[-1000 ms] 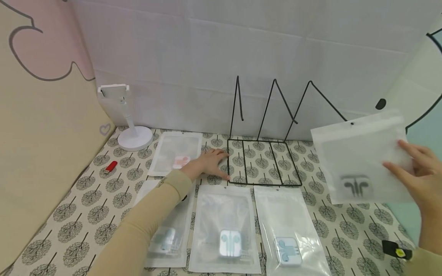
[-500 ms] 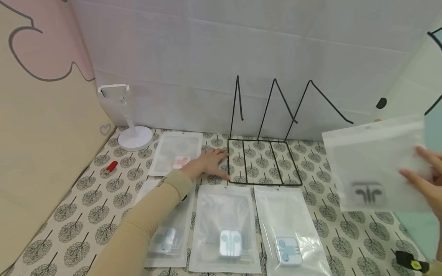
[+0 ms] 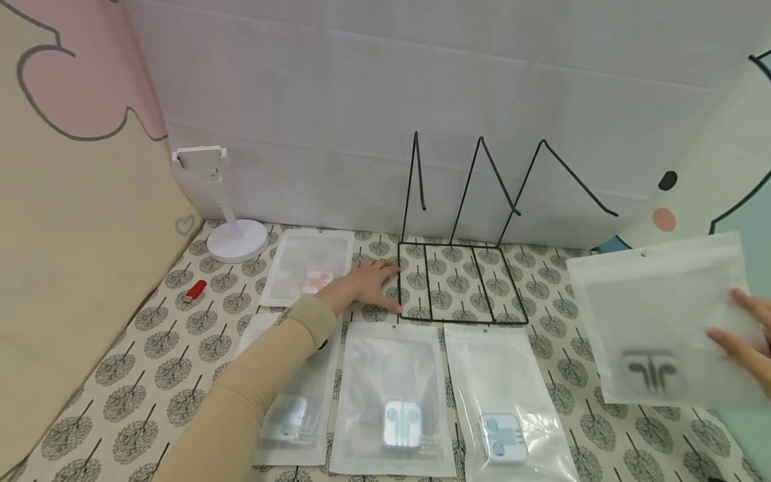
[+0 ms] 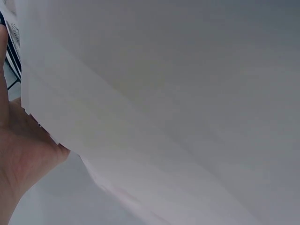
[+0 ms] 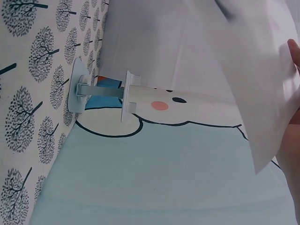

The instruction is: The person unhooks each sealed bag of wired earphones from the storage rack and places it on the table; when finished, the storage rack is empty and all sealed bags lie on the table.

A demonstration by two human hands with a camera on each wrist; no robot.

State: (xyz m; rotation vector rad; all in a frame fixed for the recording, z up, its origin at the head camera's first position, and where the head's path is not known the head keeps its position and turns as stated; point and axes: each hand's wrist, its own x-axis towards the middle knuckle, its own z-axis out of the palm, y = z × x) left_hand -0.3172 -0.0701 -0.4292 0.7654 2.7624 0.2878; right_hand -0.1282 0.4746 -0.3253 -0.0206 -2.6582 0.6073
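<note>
My right hand [image 3: 753, 341] pinches the right side of a white frosted zip pouch [image 3: 656, 301], thumb and fingers on its face; part of the hand is out of the head view. A dark earphone shape shows low on the pouch. In the right wrist view the pouch [image 5: 262, 79] hangs tilted, the hand [image 5: 293, 112] behind its edge. My left hand [image 3: 369, 284] lies at the left side of a black wire rack [image 3: 430, 281], thumb and fingers spread along its base wire. The left wrist view shows that hand [image 4: 28, 145] beside a large pale surface that I cannot identify.
Several earphone pouches lie on the tree-print cloth, among them a middle one [image 3: 394, 368] and a right one [image 3: 506, 375]. A white phone stand [image 3: 235, 234] and red USB stick [image 3: 195, 290] are at left. A second white stand [image 5: 82, 89] shows in the right wrist view.
My right hand has carried the pouch rightward and then downward, partly leaving the head view. My left hand stays at the rack, and the lying pouches have not moved.
</note>
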